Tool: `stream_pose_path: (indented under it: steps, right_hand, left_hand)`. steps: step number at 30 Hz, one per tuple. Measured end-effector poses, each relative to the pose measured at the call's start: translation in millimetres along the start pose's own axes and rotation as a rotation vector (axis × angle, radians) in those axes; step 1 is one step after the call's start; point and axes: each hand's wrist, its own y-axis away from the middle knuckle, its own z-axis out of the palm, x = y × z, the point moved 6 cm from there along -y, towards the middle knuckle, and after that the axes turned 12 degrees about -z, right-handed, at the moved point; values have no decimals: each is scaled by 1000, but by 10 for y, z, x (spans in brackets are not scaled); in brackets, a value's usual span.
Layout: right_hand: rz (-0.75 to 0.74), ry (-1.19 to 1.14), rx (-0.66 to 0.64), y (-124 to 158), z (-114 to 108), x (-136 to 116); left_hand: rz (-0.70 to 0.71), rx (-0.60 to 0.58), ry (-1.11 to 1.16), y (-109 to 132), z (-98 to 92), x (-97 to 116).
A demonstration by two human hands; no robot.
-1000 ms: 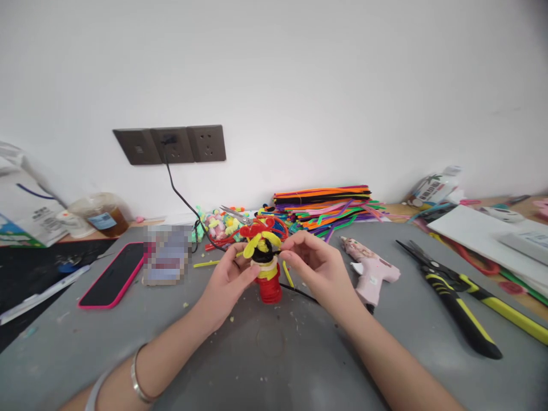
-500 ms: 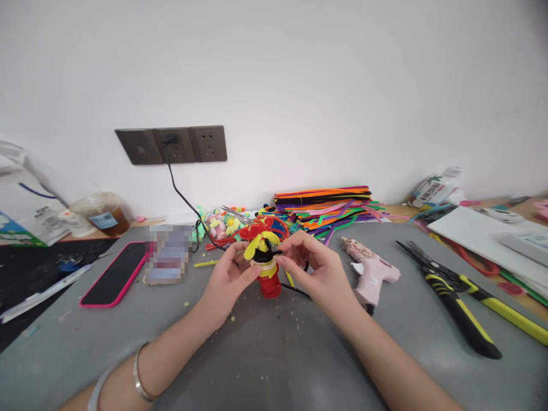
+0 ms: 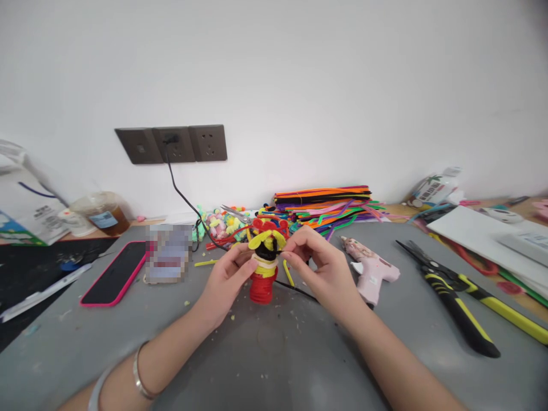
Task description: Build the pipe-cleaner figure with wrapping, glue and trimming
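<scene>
Near the middle of the grey table is a small pipe-cleaner figure (image 3: 262,282), with a red body, a yellow and cream collar, a black band and yellow petal-like loops at its red top. My left hand (image 3: 229,279) grips its left side, thumb on the cream collar and fingers behind. My right hand (image 3: 319,265) pinches the end of a short black strand (image 3: 276,252) that reaches from the figure's black part. Beyond the right hand lies a pink glue gun (image 3: 371,268). Just behind the figure are loose yellow pipe-cleaner pieces (image 3: 288,273).
Bundled pipe cleaners (image 3: 323,197) and a heap of pom-poms (image 3: 220,224) lie along the wall, with scissors (image 3: 235,214) over them. Black-and-yellow pliers (image 3: 454,302) rest at right; a pink-cased phone (image 3: 115,275) at left. A black cord (image 3: 184,200) runs down from the wall socket.
The figure has turned more upright, its red base shifting slightly left. My right fingertips have drawn a little away from it, still pinching the black strand.
</scene>
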Motion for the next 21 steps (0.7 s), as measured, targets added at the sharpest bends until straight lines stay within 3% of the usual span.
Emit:
stream_pose_path:
  steps: [6, 10, 21]
  right_hand:
    - [-205, 89, -88, -26, -24, -91]
    - [-264, 139, -164, -27, -31, -112]
    - [-410, 478, -248, -14, -70, -181]
  left_hand:
    - [-84, 103, 36, -1, -77, -61]
    - [-136, 182, 29, 4, -132, -89]
    - [-173, 199, -48, 19, -123, -36]
